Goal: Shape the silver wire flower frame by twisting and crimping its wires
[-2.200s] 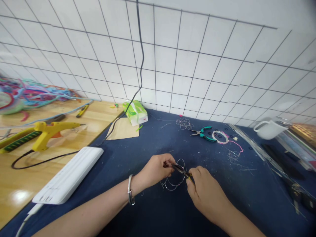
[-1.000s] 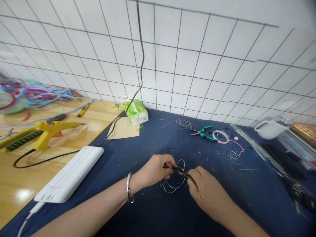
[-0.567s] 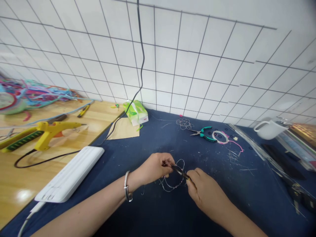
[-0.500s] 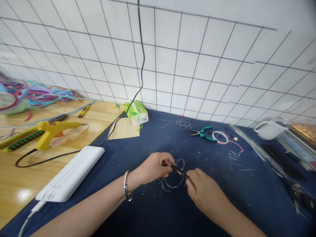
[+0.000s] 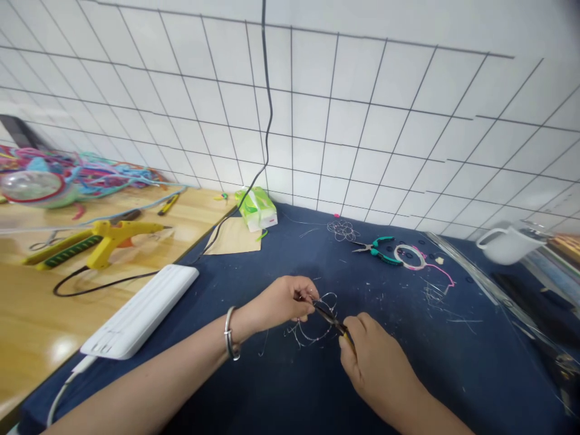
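Note:
Pinched between the fingers of my left hand point(image 5: 290, 300) is thin silvery wire point(image 5: 312, 339), bent into loops that hang below and to the right of the fingertips. My right hand point(image 5: 374, 356) is wrapped round the handles of dark-jawed pliers point(image 5: 330, 316). Their jaws point up and left, reaching the wire at my left fingertips. Exactly where the jaws meet the wire is hidden by those fingers. Both hands are above the dark blue cloth point(image 5: 272, 393).
Teal-handled pliers point(image 5: 383, 251), a coiled wire bundle point(image 5: 343, 230) and a white ring spool point(image 5: 410, 257) lie behind my hands. Left are a white power strip point(image 5: 140, 311), a yellow glue gun point(image 5: 111, 241) and a tissue pack point(image 5: 256, 208). A white mug point(image 5: 510, 244) stands right.
The view has shifted slightly, so the surroundings sit further right. Both hands keep their grip, and the pliers' handles look a little wider apart.

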Demonstrator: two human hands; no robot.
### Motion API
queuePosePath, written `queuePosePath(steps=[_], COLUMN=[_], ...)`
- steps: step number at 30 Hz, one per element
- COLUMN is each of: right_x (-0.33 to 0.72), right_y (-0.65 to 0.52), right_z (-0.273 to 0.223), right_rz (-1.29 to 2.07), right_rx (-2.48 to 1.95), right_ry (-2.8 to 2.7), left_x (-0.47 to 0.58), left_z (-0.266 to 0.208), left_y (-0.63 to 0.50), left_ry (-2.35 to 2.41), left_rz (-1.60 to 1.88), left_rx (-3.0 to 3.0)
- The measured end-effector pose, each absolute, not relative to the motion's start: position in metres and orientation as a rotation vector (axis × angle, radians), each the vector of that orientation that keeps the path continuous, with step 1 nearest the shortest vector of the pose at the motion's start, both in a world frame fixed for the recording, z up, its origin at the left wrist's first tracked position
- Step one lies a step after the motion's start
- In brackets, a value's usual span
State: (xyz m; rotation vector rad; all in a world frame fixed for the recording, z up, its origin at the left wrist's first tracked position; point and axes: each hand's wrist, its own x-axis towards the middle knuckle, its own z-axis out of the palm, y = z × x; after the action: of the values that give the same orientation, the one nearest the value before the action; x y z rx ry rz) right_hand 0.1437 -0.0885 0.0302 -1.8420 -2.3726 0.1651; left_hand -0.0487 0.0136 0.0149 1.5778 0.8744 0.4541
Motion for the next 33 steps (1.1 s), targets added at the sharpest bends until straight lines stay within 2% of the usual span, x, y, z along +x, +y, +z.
queuePosePath(steps=[9, 18, 33], right_x=[0.155, 0.152, 0.149], right_y=[-0.089, -0.088, -0.082], right_z=[0.033, 0.025, 0.014], right_rz=[0.231, 0.008, -0.058], right_rx=[-1.849, -1.882, -1.81], right_ry=[-2.298, -2.32, -2.374], left_x=[-0.043, -0.035, -0.033], left_z=[0.008, 0.002, -0.002], left_y=[0.017, 0.009, 0.002], left_ry=[0.87, 0.891, 1.025], left_rz=[0.5, 0.508, 0.499], left_rx=[1.456, 1.404, 1.634])
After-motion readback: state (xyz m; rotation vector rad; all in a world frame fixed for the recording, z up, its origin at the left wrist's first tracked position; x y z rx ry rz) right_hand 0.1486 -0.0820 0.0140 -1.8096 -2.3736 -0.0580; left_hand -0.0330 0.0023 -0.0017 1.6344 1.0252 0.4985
